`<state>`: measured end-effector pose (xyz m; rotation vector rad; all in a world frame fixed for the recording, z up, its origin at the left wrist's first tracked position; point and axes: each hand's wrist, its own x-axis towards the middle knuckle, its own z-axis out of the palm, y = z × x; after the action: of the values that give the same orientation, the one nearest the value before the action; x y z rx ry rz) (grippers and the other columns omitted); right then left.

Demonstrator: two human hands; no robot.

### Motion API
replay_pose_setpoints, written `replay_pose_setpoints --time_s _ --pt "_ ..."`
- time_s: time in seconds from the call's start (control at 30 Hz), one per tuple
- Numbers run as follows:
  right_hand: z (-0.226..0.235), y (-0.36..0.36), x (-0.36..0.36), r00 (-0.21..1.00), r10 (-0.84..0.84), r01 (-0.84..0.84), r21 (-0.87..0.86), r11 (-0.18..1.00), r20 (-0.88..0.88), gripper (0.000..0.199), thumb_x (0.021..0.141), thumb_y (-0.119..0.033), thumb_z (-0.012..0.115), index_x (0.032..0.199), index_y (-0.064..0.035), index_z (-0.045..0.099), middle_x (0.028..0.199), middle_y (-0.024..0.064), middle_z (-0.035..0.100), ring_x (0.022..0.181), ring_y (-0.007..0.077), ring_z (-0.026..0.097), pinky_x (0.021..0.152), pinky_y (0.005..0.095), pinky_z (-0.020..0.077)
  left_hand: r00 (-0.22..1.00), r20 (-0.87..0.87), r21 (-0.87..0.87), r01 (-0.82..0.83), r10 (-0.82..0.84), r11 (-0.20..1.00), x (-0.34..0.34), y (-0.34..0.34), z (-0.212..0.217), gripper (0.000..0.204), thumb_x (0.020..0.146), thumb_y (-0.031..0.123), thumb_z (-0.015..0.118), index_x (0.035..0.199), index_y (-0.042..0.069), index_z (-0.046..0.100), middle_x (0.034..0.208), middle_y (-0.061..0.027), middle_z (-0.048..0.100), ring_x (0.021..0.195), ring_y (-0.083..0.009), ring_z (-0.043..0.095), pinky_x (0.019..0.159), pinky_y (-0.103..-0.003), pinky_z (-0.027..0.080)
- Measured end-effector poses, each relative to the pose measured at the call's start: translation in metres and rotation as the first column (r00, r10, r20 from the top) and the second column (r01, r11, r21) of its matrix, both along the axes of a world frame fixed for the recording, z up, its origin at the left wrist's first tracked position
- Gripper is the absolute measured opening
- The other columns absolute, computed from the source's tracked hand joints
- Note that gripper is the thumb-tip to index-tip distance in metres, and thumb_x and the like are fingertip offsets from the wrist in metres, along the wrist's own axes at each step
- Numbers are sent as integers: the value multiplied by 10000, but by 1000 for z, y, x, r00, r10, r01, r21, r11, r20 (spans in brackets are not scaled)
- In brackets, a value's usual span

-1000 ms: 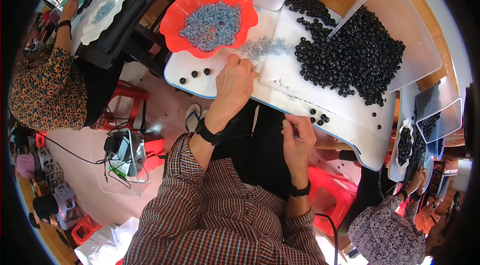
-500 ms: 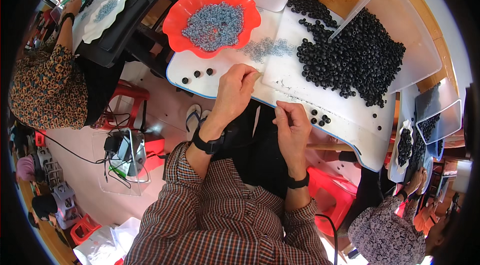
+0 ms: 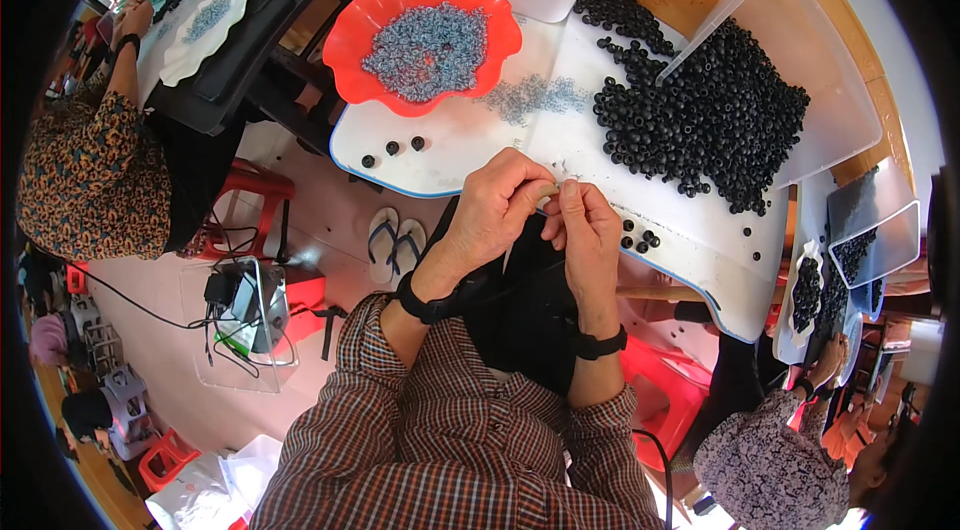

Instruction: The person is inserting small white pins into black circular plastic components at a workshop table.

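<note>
A few loose black beads (image 3: 649,237) sit on the white table (image 3: 455,152), just right of the right hand (image 3: 590,235); it and the left hand (image 3: 495,198) pinch fingertip to fingertip, on what I can't tell. Beyond them lie scattered translucent rings (image 3: 530,98), a scalloped red bowl (image 3: 345,40) of more, and a black bead heap (image 3: 700,110) spilling from a tipped clear tub (image 3: 840,110)

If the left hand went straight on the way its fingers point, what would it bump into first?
Most likely the right hand: its fingertips sit just ahead of the left hand, though whether they touch is unclear.
</note>
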<state>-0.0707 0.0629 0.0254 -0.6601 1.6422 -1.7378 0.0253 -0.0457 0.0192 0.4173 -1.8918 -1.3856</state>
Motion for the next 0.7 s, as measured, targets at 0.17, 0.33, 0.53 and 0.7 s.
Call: replay_pose_setpoints --time_s 0.17,0.33,0.53,0.7 --pt "-1 3 -3 993 18 -12 -54 998 116 248 991 -240 546 886 -28 622 738 2 611 548 40 513 470 171 363 999 3 18 47 -47 999 -1 0 -1 63 873 16 645 913 -33 646 852 -59 607 629 -93 576 550 -228 476" --pt "-3 6 -5 989 31 -18 -84 996 146 225 988 -222 549 914 -24 627 754 1 614 565 39 512 487 166 367 996 30 142 79 -84 987 0 3 5 84 867 27 660 927 -30 662 864 -60 622 638 -87 602 550 -218 496" --pt "-1 7 -2 995 -16 22 -62 998 93 193 983 -202 553 948 -26 624 761 -2 610 596 37 522 504 164 376 999 28 204 30 -37 979 -4 8 4 85 880 47 653 911 -33 659 795 -67 632 569 -93 602 507 -223 496" --pt "1 7 1 999 -41 41 -7 999 -16 143 972 -152 559 973 -22 617 733 -8 592 608 33 526 512 164 384 998 66 259 -32 15 965 -6 8 2 101 893 51 639 895 -49 648 763 -83 624 539 -95 585 488 -232 483"
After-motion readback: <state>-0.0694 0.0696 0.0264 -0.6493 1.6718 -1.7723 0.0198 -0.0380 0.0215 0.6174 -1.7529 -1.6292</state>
